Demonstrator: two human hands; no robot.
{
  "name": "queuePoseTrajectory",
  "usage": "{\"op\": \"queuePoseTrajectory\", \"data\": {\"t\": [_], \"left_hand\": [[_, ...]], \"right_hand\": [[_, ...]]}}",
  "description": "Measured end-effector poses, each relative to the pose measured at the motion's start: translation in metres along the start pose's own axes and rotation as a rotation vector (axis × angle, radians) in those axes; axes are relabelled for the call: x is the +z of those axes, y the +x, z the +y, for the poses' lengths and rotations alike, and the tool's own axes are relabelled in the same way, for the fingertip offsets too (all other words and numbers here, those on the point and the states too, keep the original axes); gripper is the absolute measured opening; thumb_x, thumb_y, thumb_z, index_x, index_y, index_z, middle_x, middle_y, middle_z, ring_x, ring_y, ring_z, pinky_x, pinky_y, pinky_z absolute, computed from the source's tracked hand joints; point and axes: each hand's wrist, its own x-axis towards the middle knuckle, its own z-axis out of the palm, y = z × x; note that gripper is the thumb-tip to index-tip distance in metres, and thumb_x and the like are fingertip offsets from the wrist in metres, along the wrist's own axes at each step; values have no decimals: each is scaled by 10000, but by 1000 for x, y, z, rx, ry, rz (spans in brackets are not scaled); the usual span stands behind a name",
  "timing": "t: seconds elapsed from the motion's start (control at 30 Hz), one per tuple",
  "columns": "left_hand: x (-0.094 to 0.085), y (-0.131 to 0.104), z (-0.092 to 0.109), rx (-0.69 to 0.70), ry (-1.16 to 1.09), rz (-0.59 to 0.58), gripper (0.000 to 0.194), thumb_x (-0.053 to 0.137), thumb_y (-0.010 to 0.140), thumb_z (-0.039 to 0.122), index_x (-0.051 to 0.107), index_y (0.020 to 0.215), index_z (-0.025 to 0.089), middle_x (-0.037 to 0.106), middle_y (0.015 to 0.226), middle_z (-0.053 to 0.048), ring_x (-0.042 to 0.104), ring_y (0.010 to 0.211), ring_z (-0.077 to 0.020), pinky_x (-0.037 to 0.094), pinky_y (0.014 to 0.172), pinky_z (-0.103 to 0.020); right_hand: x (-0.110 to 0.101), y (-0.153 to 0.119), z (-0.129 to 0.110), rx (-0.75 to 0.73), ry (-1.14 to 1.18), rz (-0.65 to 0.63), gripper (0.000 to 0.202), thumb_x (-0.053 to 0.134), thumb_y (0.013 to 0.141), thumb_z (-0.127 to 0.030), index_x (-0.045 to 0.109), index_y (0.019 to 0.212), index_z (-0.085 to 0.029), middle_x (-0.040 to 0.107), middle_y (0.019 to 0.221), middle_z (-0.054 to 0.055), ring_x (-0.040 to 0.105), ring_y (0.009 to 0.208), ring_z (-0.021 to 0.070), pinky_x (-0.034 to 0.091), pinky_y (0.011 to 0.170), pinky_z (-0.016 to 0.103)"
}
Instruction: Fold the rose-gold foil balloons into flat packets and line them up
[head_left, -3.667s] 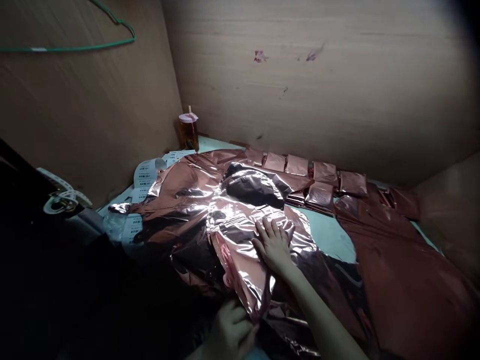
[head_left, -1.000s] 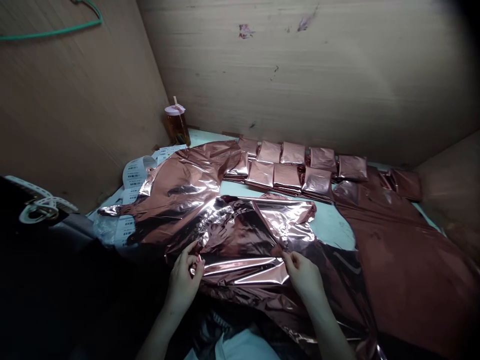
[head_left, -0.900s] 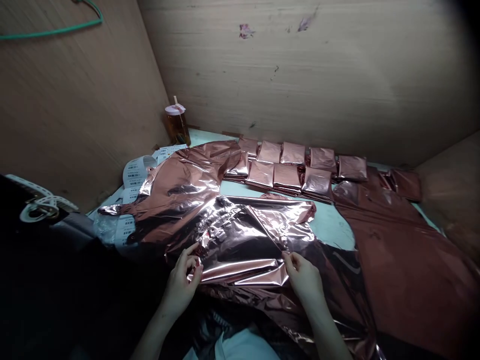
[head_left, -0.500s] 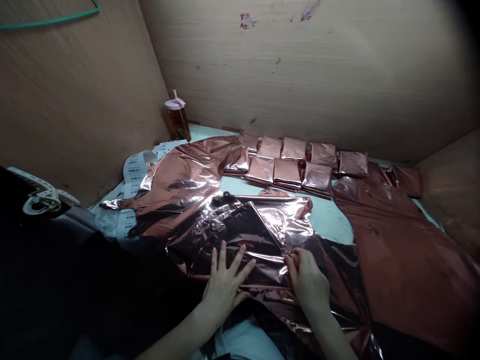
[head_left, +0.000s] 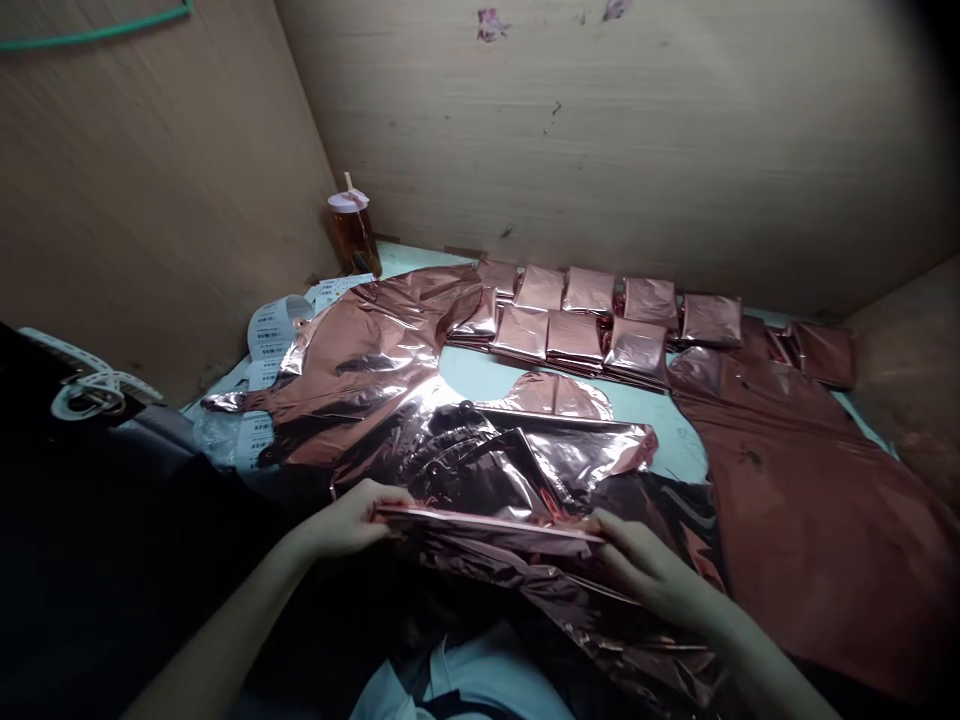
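A shiny rose-gold foil sheet (head_left: 487, 545) is stretched between my two hands near the front edge, its upper edge raised in a straight fold. My left hand (head_left: 367, 515) pinches the left end of that fold. At the right end, my right hand (head_left: 619, 550) grips the foil with thumb and fingers. Just beyond lies more crumpled foil (head_left: 600, 455), with a dark glossy folded part. A large foil shape (head_left: 360, 355) spreads to the left, and another broad foil piece (head_left: 817, 510) covers the right side.
Two rows of folded foil squares (head_left: 574, 335) line the back of the pale table (head_left: 480, 375). A lidded cup of amber drink (head_left: 354, 240) stands in the back left corner. Beside it are printed label strips (head_left: 270, 335). Wooden panels (head_left: 600, 150) enclose the table.
My left hand, flat and spread on the foil before, has moved left and closed on its edge. The foil's near edge is now lifted and drawn straight between both hands.
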Motion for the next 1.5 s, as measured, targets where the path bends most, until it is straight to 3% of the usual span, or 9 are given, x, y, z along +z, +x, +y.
{"op": "queuePoseTrajectory", "data": {"t": [0.3,0.43,0.6,0.8,1.03,1.13,1.23,1.4,1.5], "left_hand": [[16,48,-26,-280,256,557,316,442,912,405,613,769,181,660,673,-67,672,740,-261,536,716,-354],[45,49,-5,-292,489,778,333,439,948,257,609,1197,116,678,1107,-203,601,1152,-357,429,1002,-530],[100,68,11,217,948,480,482,498,956,242,474,1434,301,432,1527,-68,285,1446,-359,194,1166,-640],[112,85,-2,53,985,477,543,462,980,349,346,1511,334,329,1589,-41,214,1458,-407,217,1116,-698],[113,87,2,-41,1004,507,535,411,991,417,344,1513,326,338,1583,-30,224,1471,-358,259,1128,-634],[114,89,1,-59,1013,526,557,401,988,391,321,1528,278,311,1595,-39,186,1483,-363,241,1136,-644],[113,90,-1,-84,1022,547,576,382,990,373,290,1540,227,300,1597,-67,145,1493,-368,191,1134,-694],[114,90,-6,-82,1004,568,580,390,985,372,297,1538,221,300,1596,-77,131,1491,-392,119,1116,-762],[114,89,-5,-49,985,584,571,421,977,362,340,1520,208,328,1585,-87,162,1482,-397,130,1123,-756]], "right_hand": [[-20,65,35,379,727,-7,366,766,717,-499,597,734,-175,518,644,-28,427,564,95,352,525,219],[-20,71,35,425,726,17,382,808,669,-486,622,699,-153,506,596,-30,375,516,72,287,474,206],[-13,73,29,445,728,115,400,795,678,-508,624,738,-152,533,619,-15,420,519,83,348,476,218],[16,42,21,330,840,354,717,826,638,-490,496,1223,-243,659,955,41,650,772,196,541,694,331],[44,39,-11,92,-490,999,385,526,937,-390,546,1235,-147,663,1041,161,640,949,303,521,815,461],[80,50,-23,-270,-865,669,455,446,984,-328,460,1414,-183,538,1406,134,457,1323,307,405,1061,485],[93,37,3,-285,-1018,435,590,410,991,-436,324,1523,-196,357,1567,92,271,1455,307,356,1100,493],[33,12,48,-103,-1055,543,603,324,989,-550,461,1449,-186,401,1532,138,262,1432,403,359,1045,588],[-4,62,24,-79,-913,514,490,433,978,-461,585,1325,-152,455,1473,171,344,1369,403,348,1076,577]]}}
